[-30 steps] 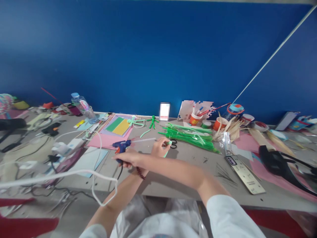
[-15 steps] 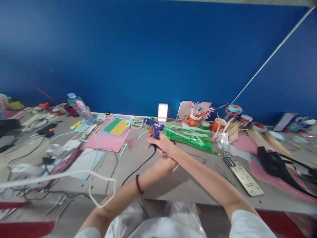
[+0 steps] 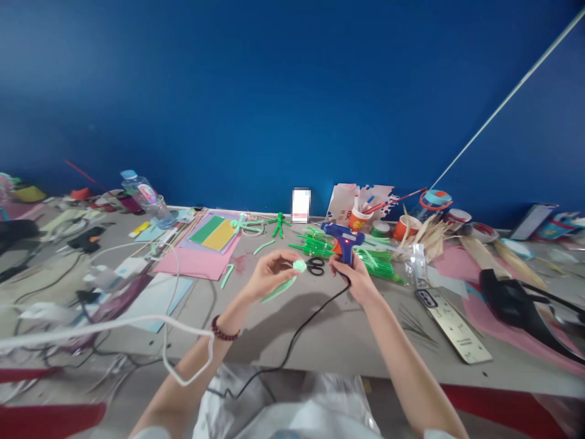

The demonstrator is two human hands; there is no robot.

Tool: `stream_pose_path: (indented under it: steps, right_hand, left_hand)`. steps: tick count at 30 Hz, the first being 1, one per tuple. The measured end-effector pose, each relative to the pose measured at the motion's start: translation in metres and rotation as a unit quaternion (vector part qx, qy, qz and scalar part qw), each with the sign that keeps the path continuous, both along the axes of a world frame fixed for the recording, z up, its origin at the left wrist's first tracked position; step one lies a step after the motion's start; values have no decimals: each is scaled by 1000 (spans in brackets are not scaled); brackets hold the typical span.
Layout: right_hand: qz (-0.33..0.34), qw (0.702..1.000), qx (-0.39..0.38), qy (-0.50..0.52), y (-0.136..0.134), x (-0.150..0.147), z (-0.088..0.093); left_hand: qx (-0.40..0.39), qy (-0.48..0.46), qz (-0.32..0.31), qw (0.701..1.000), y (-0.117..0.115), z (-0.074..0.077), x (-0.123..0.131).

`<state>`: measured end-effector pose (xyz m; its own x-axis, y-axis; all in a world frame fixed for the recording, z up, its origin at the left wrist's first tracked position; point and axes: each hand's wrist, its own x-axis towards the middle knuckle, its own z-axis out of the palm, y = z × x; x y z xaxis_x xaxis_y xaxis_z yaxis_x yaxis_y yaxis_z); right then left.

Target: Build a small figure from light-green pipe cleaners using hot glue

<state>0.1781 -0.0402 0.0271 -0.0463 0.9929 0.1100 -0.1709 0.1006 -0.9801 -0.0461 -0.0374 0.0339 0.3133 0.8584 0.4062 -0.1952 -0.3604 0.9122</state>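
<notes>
Pale green, a small piece (image 3: 300,266) sits pinched in the left hand (image 3: 269,274) over the bench (image 3: 338,341), with a blue glue gun (image 3: 346,236), gripped by the right hand (image 3: 359,281), at its two o'clock.

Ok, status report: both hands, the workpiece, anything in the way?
Left hand pinching pale-green piece. Right hand gripping blue glue gun. Black scissor handles on table between them.

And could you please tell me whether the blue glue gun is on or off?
Apparently on: a small red light glows on the glue gun, held in the right hand.
</notes>
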Motion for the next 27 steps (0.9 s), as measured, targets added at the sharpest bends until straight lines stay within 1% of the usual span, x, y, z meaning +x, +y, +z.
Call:
stream_pose_path:
  steps: [2, 5, 8, 11, 13, 16, 19, 22, 27]
  right_hand:
    - [10, 1000, 11, 22, -6, 2, -6]
    - [33, 999, 24, 33, -9, 1, -12]
    - [33, 997, 36, 57, -10, -2, -19]
    - [23, 996, 21, 84, -12, -3, -27]
    - [31, 996, -2, 87, -14, -3, -30]
    - [64, 994, -33, 84, -18, -4, -30]
    - [85, 989, -53, 106, -20, -4, -29]
    - [90, 988, -64, 106, -22, -4, -29]
    - [88, 993, -64, 44, -24, -7, -30]
  left_hand:
    - [-3, -20, 19, 1000, 7, -8, 0]
    - [-11, -25, 43, 999, 13, -19, 1]
    - [-18, -23, 69, 997, 16, -29, 1]
    - [-7, -25, 98, 995, 19, -37, 0]
    - [22, -16, 122, 992, 20, -41, -1]
    - [87, 15, 163, 983, 17, -45, -2]
    - [142, 51, 205, 967, 13, -46, -1]
    - [177, 71, 239, 952, 10, -47, 0]
    - [210, 74, 260, 939, 9, -47, 2]
